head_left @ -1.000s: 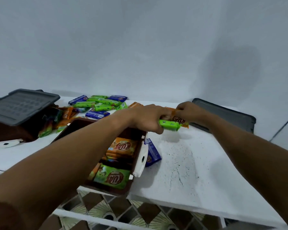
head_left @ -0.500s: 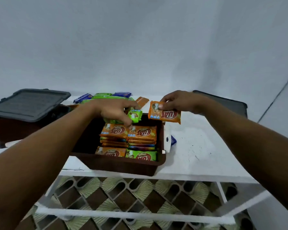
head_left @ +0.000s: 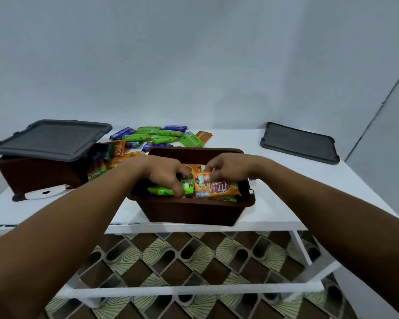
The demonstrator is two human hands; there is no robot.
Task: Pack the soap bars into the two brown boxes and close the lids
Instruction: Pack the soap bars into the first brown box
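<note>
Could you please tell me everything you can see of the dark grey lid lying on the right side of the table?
The dark grey rectangular plastic lid lies flat and off any box, at the far right of the white table, close to the wall. It has rounded corners and a raised rim around a flat, recessed panel. Its long side runs slightly askew to the table's front edge. Nothing rests on it, and only the table touches it.

white tbl [head_left: 286, 201] w/ white rail [head_left: 194, 292] below | brown/green fan-pattern floor tiles [head_left: 194, 256] under tbl | plain grey wall [head_left: 194, 65] behind
</note>
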